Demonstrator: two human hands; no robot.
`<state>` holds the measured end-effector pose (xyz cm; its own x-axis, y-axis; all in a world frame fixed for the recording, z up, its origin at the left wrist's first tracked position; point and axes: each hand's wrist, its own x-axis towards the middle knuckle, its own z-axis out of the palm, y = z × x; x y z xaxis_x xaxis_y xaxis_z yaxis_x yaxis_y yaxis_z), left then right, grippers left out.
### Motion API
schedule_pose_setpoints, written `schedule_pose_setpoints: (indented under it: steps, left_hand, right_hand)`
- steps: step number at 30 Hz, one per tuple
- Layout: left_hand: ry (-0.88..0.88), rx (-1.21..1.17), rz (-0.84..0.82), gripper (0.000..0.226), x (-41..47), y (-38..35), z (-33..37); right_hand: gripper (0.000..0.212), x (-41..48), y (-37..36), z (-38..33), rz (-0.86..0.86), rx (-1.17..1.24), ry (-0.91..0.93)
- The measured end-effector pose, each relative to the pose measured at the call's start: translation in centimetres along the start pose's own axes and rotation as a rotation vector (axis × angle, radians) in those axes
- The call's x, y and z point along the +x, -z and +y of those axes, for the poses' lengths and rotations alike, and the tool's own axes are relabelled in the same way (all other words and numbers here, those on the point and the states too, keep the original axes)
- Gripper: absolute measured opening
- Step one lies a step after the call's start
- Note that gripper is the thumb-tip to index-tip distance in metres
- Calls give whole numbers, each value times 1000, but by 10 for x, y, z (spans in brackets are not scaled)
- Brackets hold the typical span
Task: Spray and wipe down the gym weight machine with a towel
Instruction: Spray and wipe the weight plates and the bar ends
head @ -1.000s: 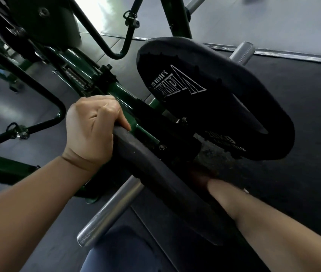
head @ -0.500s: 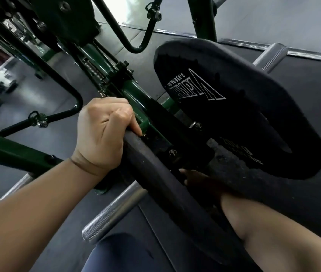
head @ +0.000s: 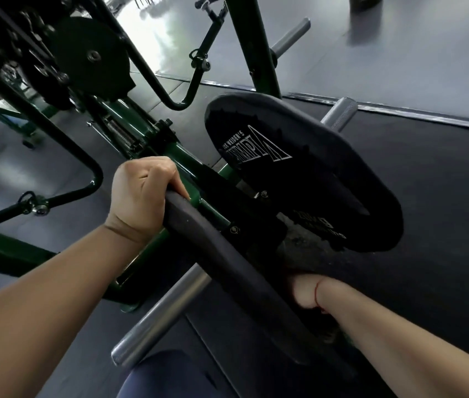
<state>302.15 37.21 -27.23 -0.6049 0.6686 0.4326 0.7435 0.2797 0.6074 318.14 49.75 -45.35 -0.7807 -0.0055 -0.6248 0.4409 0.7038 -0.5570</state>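
The weight machine has a dark green frame [head: 3,254] and two black weight plates. My left hand [head: 141,196] grips the top rim of the near plate [head: 227,262], fingers curled over its edge. The far plate [head: 299,173], with white lettering, lies tilted behind it. My right hand [head: 303,293] reaches into the gap between the two plates. Only its heel and the wrist with a red string show, and the fingers are hidden behind the near plate. No towel or spray bottle is in view.
A chrome sleeve [head: 155,320] sticks out toward me below the near plate, and another [head: 338,113] juts out beyond the far plate. Black bent tubes and a spring [head: 118,136] crowd the left. My knee in blue cloth [head: 170,377] is at the bottom. Dark rubber flooring lies to the right.
My right hand has drawn back a little from between the plates, so the wrist now shows. My left hand keeps its grip on the near plate's rim. The view has tilted upward.
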Motion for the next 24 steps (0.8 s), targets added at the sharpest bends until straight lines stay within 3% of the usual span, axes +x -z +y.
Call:
schedule_pose_setpoints:
  steps: [9,13,16,21,24]
  left_hand:
    - [58,49,5,44,-1,2,3]
    - [158,64,29,46,-2,3,10]
    - [186,124,87,47,-14,2,20]
    - [-22,212,95,47,-40,-12,16]
    - [-55,186,111,58,-46,-12,11]
  right_hand:
    - [9,-69,36,-12,98,-39,110]
    - [33,-97,55,-19,224,118,215]
    - [38,-116,70,-31,358,234,351]
    - [42,-111,82,-67,792,483,551]
    - [50,-108,72,-92,1045,344,599]
